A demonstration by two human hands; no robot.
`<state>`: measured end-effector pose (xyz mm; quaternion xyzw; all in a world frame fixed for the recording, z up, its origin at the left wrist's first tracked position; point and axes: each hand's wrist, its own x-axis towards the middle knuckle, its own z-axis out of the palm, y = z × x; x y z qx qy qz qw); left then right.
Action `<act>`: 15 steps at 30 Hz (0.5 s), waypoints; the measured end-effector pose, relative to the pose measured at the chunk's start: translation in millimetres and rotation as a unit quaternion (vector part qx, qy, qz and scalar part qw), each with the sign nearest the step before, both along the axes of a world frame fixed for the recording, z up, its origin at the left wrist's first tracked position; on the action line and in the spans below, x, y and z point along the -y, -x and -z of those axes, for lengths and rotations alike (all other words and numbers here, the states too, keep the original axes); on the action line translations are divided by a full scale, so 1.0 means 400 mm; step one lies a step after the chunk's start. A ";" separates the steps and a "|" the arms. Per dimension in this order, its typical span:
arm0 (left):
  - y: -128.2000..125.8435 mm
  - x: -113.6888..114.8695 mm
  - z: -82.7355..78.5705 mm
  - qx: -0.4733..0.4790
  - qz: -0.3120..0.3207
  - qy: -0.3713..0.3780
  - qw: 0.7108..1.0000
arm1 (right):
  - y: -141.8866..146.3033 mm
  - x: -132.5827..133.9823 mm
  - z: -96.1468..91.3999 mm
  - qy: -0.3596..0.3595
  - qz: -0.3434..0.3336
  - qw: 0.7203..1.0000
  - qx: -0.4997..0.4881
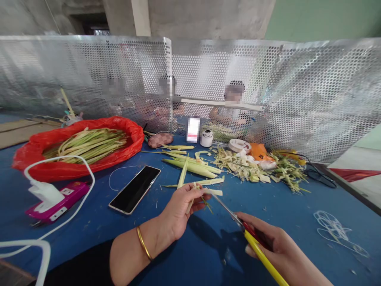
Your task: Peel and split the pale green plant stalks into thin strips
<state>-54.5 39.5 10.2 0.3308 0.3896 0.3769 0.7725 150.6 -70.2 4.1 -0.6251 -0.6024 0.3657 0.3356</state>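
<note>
My left hand [181, 208] is closed in a pinch on a pale green leaf strip [205, 191] held just above the blue table [166, 246]. My right hand [276, 248] grips scissors [253, 238] with red and yellow handles; their blades point up and left and touch the strip near my left fingers. A gold bangle [144, 243] sits on my left wrist. Several cut strips [190, 165] lie on the table just beyond my hands.
A red bag of green stalks [89, 145] lies at the left. A black phone [135, 188], a pink power strip [56, 200] with white cable, a heap of trimmings [253, 165] and small jars [206, 138] lie about. A perforated metal screen [208, 79] separates other people.
</note>
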 end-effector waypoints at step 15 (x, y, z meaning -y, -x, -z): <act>-0.003 -0.003 0.000 -0.006 -0.002 0.009 1.000 | -0.021 0.006 0.030 0.018 -0.014 1.000 -0.002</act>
